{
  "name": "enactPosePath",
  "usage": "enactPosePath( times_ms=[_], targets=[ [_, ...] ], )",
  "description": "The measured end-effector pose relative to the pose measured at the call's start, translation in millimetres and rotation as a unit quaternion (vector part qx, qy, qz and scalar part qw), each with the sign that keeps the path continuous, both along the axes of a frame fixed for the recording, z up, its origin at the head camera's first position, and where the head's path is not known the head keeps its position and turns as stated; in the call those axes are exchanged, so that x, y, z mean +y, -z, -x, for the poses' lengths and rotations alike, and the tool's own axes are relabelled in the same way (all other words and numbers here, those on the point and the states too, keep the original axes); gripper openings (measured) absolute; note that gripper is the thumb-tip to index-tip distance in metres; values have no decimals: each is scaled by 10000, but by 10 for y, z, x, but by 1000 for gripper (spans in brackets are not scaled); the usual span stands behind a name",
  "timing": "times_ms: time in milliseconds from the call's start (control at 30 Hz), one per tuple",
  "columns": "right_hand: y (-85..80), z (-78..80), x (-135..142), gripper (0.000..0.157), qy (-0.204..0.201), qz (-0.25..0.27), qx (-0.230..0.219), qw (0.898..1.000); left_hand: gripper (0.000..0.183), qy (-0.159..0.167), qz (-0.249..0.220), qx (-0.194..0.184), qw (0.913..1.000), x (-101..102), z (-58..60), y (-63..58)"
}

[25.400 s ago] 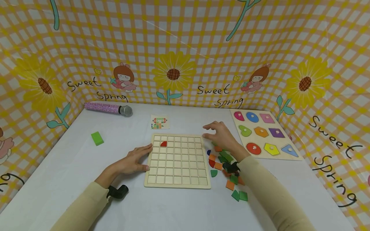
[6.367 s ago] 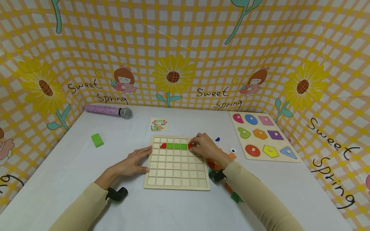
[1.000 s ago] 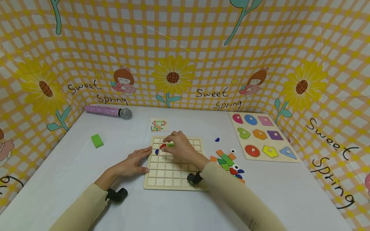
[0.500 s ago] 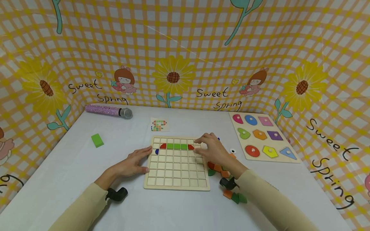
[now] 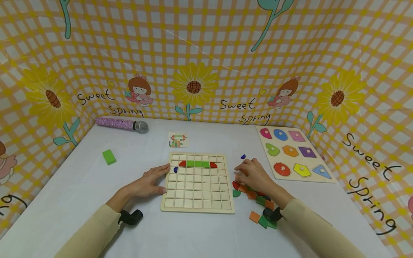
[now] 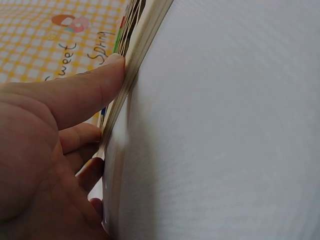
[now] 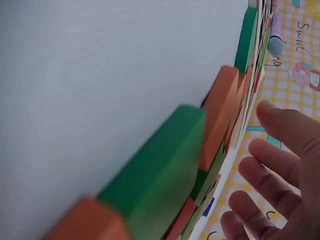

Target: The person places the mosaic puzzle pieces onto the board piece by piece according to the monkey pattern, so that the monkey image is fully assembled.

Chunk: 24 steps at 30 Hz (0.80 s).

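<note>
A wooden grid board (image 5: 198,186) lies flat on the white table. In its second row sit a red quarter-round (image 5: 182,163), three green squares (image 5: 198,164) and another red quarter-round (image 5: 213,165). One row lower, at the left edge, is a blue half-round (image 5: 175,170). My left hand (image 5: 145,182) rests against the board's left side, with thumb and fingertips at its edge in the left wrist view. Over the loose pile of orange, green and red pieces (image 5: 254,216) my right hand (image 5: 255,175) hovers, fingers loosely bent and holding nothing; it hides part of the pile.
A small pattern card (image 5: 179,139) lies behind the board. A green block (image 5: 109,157) and a glittery microphone (image 5: 122,124) are at the left. A peg puzzle (image 5: 294,154) with several shapes stands at the right. One blue half-round (image 5: 243,156) lies apart from the pile.
The right hand has moved rightward off the board to the loose pieces. Over the longer span, green squares, a second red quarter-round and a blue half-round joined the board. The left hand stays put.
</note>
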State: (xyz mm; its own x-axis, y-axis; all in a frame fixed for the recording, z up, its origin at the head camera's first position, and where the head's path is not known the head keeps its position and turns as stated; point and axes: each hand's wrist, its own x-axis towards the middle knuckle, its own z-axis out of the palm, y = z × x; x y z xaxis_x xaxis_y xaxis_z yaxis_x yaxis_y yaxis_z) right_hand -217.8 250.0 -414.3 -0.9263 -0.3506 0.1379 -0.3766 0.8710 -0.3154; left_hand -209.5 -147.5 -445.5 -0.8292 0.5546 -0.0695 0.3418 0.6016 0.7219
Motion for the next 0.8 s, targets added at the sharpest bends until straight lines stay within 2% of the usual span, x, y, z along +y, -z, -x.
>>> enactPosePath(
  times_ms=[333,600,800],
  targets=[
    [42,-28,120,28,-26,-204,-13,9998,78,0,-69,-26,10000,2,3,4],
    [61,6,128,26,-88,-369,186,9991,78,14,-87,-30,10000,-1,2,1],
    [69,19,131,25,-208,-265,15,9994,78,25,-82,-47,10000,-6,2,-4]
  ],
)
